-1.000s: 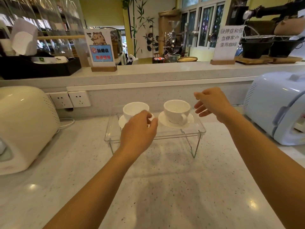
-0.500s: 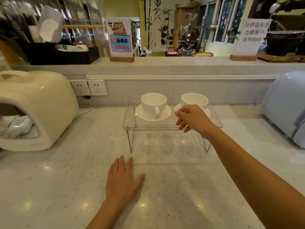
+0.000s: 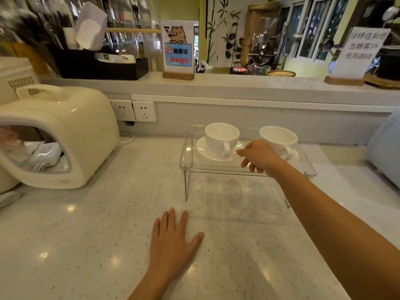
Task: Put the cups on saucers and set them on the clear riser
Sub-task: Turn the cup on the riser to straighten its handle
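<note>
Behind the loosely curled, empty right hand (image 3: 258, 155), two white ceramic cups (image 3: 221, 135) on white saucers (image 3: 202, 148) stand upright on the clear acrylic riser (image 3: 188, 152), handles toward the camera; the hand hides part of the right saucer. Left hand (image 3: 171, 241) lies flat, open.

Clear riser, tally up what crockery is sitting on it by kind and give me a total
On the clear riser:
Cups: 2, the left cup and the right cup
Saucers: 2, the left saucer and the right saucer, the latter partly hidden behind the right hand
Total: 4
</note>
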